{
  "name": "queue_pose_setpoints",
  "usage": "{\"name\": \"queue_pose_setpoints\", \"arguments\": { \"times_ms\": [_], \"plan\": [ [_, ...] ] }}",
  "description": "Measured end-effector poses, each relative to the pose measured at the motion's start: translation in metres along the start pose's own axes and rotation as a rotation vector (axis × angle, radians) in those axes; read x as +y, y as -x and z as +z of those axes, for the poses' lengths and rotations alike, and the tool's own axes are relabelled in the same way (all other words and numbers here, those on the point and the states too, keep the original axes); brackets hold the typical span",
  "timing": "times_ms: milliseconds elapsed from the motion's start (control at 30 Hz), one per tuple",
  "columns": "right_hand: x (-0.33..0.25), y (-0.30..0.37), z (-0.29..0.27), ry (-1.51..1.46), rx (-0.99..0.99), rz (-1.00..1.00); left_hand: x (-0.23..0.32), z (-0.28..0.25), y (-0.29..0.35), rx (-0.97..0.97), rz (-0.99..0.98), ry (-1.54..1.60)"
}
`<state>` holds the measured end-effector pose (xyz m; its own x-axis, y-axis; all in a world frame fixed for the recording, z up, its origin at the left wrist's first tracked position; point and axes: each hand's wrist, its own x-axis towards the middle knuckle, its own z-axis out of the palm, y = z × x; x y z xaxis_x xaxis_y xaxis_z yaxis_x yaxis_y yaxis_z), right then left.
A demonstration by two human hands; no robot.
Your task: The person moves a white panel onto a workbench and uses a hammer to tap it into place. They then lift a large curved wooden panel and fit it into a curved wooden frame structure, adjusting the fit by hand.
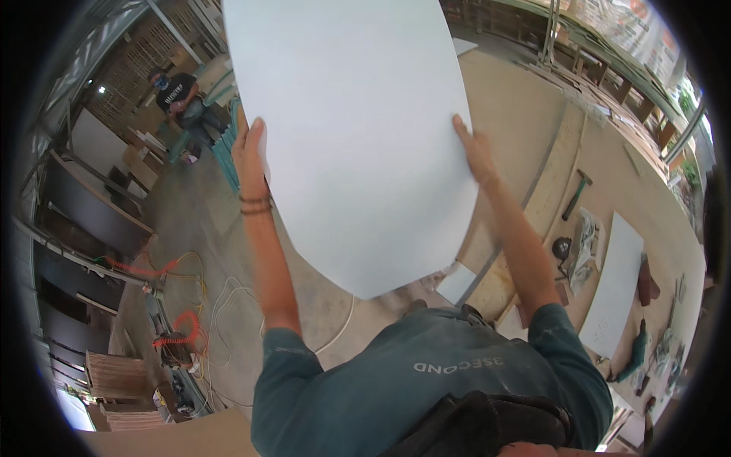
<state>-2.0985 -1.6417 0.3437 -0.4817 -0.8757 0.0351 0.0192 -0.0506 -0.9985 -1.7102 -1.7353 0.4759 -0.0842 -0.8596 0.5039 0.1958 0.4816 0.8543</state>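
Observation:
A large white panel (365,152) fills the middle of the view, its far end running past the top edge. My left hand (250,156) grips its left edge, thumb on the white face and fingers hidden behind. On the opposite edge my right hand (477,152) holds it the same way, slightly blurred. The panel is up in front of my body, its near end above the floor. To the right of my right forearm, a hammer (577,195) lies on the wooden worktable (514,84).
A white strip (615,286), a green power drill (633,352) and plastic bags (586,247) lie on the worktable. Coiled orange air hoses (180,329) and pale cables (221,305) cross the left floor (179,217). A person (186,103) sits at the far left.

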Motion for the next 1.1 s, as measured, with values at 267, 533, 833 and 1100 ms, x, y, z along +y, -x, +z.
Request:
{"name": "queue_pose_setpoints", "arguments": {
  "times_ms": [267, 533, 833, 1100],
  "plan": [
    [0.131, 0.146, 0.056, -0.361, 0.273, 0.429, -0.155, -0.038, -0.047, -0.245, -0.261, -0.543],
    [0.201, 0.227, 0.052, -0.369, 0.493, 0.677, -0.296, -0.004, 0.017, -0.433, -0.313, -0.832],
    [0.237, 0.275, 0.064, -0.393, 0.718, 0.831, -0.378, 0.005, 0.082, -0.642, -0.389, -0.903],
    [0.261, 0.294, 0.076, -0.431, 0.772, 0.892, -0.405, -0.012, 0.116, -0.687, -0.571, -0.998]
  ]
}}
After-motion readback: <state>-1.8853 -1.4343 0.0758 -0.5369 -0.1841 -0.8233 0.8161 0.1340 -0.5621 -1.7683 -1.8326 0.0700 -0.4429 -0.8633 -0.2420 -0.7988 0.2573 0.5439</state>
